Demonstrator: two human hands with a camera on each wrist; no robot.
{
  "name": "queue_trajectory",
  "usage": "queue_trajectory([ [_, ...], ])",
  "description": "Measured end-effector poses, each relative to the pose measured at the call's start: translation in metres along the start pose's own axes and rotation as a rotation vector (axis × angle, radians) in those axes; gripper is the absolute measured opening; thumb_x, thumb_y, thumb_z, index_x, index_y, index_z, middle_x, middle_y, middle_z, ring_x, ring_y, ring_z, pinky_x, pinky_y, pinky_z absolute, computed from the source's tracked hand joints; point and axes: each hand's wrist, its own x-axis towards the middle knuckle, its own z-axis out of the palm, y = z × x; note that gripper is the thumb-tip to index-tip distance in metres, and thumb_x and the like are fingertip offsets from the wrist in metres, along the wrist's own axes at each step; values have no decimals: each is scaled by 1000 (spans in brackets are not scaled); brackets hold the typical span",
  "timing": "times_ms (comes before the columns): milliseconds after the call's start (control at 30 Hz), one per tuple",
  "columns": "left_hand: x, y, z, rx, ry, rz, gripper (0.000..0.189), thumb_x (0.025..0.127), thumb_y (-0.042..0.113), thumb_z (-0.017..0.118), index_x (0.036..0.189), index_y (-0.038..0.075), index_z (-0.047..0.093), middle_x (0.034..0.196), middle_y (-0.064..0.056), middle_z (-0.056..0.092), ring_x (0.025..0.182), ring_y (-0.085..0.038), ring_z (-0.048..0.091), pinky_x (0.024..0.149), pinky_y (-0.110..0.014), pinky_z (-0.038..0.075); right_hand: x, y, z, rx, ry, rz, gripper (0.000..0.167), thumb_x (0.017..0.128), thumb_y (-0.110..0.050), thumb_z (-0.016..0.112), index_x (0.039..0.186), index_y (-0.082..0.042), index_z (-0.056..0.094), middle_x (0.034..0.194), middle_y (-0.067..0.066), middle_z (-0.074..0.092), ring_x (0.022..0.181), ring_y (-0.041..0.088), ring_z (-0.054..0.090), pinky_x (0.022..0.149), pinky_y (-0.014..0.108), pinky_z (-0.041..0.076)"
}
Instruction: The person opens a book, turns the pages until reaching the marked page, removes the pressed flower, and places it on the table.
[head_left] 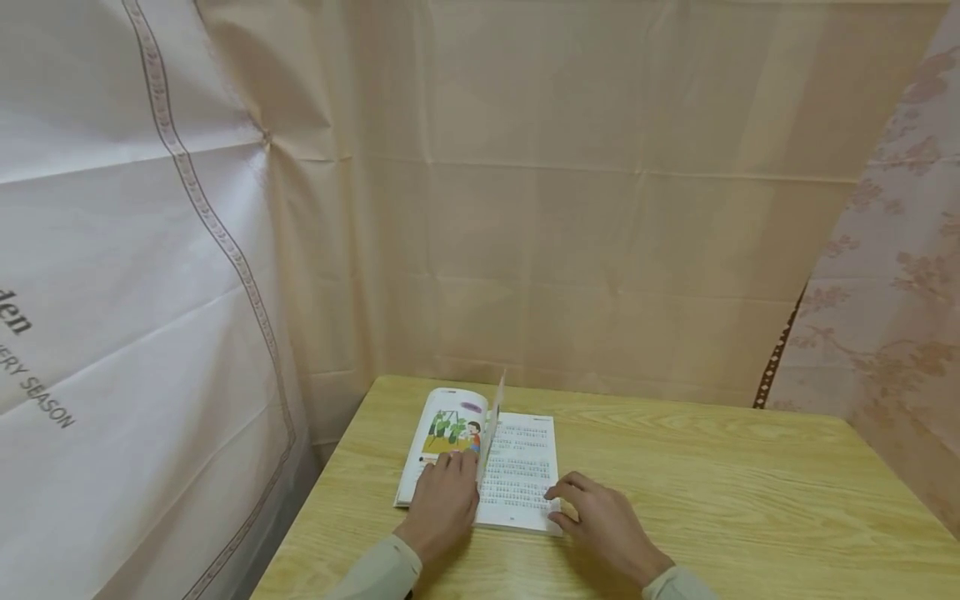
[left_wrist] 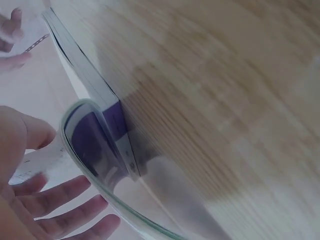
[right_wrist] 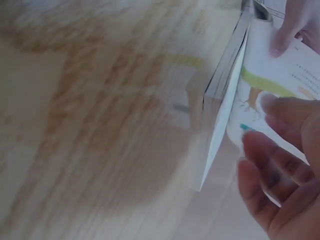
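Note:
An open book lies on the wooden table, with a coloured picture on its left page and lines of print on its right. One page stands nearly upright near the spine. My left hand rests on the lower part of the left side, its fingers extended. At the lower right edge of the book is my right hand, fingers loosely bent and thumb apart from them. The right wrist view shows a gap between that thumb and the fingertips, beside the page edges.
The wooden table stretches to the right of the book. A beige cloth hangs behind it, a white printed cloth on the left and a floral cloth on the right.

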Motion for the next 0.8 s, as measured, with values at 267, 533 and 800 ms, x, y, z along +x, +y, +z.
queue_trajectory([
  [267, -4, -8, -4, -52, 51, -33, 69, 88, 1, 71, 150, 11, 42, 126, -19, 57, 96, -30, 63, 67, -40, 52, 0, 1, 11, -40, -148, 20, 29, 85, -35, 84, 107, -18, 77, 112, -4, 68, 87, 7, 64, 77, 35, 58],
  [533, -3, -17, -5, -4, 81, 32, 36, 89, 7, 74, 123, 18, 72, 149, -26, 45, 130, -41, 51, 94, -51, 51, 1, 0, 12, -56, -146, -13, 20, 84, -32, 84, 98, -18, 79, 106, -5, 68, 77, 1, 59, 67, 27, 55],
  [800, -8, -22, -6, 63, 40, 14, 16, 88, 26, 74, 95, 12, 78, 152, -19, 48, 140, -38, 42, 104, -53, 42, 3, -1, 10, -40, -158, -10, 14, 86, -32, 83, 93, -21, 78, 104, -6, 68, 80, 3, 62, 68, 29, 56],
])
